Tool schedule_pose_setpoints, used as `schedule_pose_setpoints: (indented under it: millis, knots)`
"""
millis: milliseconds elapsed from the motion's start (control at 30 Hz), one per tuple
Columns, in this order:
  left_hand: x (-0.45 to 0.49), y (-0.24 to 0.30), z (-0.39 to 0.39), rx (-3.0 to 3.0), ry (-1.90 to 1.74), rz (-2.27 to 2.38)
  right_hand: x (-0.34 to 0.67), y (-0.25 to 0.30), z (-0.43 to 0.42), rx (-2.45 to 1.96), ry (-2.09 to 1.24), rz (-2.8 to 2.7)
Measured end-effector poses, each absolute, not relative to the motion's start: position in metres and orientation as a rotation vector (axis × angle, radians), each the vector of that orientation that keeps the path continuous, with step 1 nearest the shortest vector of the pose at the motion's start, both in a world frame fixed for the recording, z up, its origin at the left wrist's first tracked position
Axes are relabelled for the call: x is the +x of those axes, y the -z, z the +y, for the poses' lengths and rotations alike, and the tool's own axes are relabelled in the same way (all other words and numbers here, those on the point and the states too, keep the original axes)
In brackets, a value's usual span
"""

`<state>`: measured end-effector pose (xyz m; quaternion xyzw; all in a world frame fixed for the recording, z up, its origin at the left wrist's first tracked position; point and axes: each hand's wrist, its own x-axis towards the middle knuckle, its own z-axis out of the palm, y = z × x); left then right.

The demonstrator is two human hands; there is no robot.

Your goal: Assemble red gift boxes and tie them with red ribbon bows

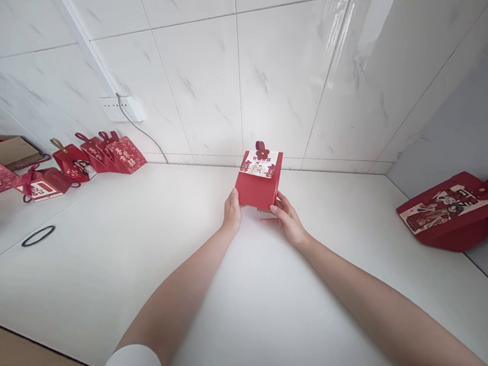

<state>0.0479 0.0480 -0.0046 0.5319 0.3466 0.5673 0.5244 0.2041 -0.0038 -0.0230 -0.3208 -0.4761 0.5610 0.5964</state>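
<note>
A red gift box (256, 189) with a white printed flap, a flower clasp and a small loop on top is held between my two hands near the wall. My left hand (231, 212) grips its lower left side, fingers mostly hidden behind it. At the lower right corner, my right hand (289, 218) has its thumb on the front edge and its fingers around the side and underneath. The box looks tilted back slightly; whether its base touches the table cannot be made out.
On the white table (147, 240), several red gift boxes (125, 155) stand at the left by the tiled wall. A black ring (39, 236) lies nearer. At the right edge rests a larger red box (455, 210). A cardboard box (26, 360) fills the lower left corner. A cable (142, 129) hangs from a socket.
</note>
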Motion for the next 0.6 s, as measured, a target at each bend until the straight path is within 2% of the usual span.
schedule_pose_setpoints:
  millis: [600]
  knots:
    - [0.0402, 0.0087, 0.0560, 1.267, -1.240, 0.870, 0.2081, 0.0149, -0.0062, -0.738, -1.413, -1.179]
